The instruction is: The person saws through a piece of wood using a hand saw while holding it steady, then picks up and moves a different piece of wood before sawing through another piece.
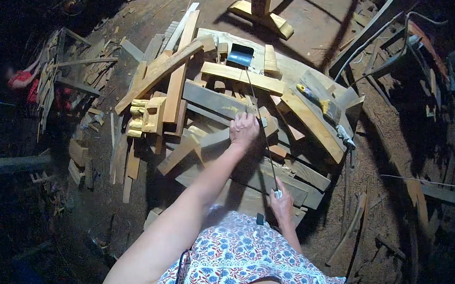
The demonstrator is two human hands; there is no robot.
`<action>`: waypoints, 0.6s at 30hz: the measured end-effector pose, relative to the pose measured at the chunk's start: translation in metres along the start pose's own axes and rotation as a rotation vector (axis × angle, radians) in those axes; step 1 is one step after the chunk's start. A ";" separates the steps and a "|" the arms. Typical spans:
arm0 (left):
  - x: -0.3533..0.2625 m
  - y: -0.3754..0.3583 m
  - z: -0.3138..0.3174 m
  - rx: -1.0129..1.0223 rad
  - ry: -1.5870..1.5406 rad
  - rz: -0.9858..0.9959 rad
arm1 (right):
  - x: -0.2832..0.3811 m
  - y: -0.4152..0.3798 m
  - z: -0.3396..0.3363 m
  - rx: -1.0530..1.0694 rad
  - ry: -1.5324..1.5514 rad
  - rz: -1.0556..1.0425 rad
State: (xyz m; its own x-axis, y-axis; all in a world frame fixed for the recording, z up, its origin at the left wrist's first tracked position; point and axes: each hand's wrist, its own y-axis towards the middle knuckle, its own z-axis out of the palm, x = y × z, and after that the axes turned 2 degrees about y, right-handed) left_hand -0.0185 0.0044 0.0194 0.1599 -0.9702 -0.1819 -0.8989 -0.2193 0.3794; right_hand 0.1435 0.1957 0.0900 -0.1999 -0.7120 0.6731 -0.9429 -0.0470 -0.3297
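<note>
My left hand (244, 130) is closed over the wood in the middle of the pile, its fingers curled down beside a grey board (217, 103); the piece beneath is mostly hidden by the hand. In my right hand (282, 204), close to my body, is the pale handle of what looks like a handsaw (268, 150). Its long, thin dark blade shows edge-on, running away from me just right of my left hand. A small wooden block end (264, 122) lies beside the blade. Past the far end of the blade, a light plank (243, 77) crosses the pile.
A dark blue box-like object (240, 56) sits at the back of the workbench (292, 63). Yellow-and-black-handled tools (324, 104) lie to the right. Carved yellowish pieces (146, 117) and long planks (180, 79) crowd the left. A person in red (23, 80) is at far left.
</note>
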 end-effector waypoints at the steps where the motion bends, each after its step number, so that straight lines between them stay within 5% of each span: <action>1: 0.000 0.000 -0.001 -0.004 0.001 0.001 | -0.002 0.000 0.001 -0.003 0.002 -0.004; 4: -0.001 0.001 -0.004 0.084 -0.017 -0.036 | -0.003 0.002 0.001 -0.038 0.049 -0.098; 18: 0.000 -0.001 0.001 0.036 -0.033 -0.025 | 0.006 0.001 -0.004 0.053 0.112 0.061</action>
State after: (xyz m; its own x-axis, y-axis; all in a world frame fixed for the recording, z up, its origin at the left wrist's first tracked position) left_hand -0.0183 0.0046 0.0178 0.1693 -0.9605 -0.2209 -0.9091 -0.2387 0.3413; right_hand 0.1399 0.1945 0.0961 -0.2880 -0.6319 0.7195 -0.9133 -0.0448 -0.4049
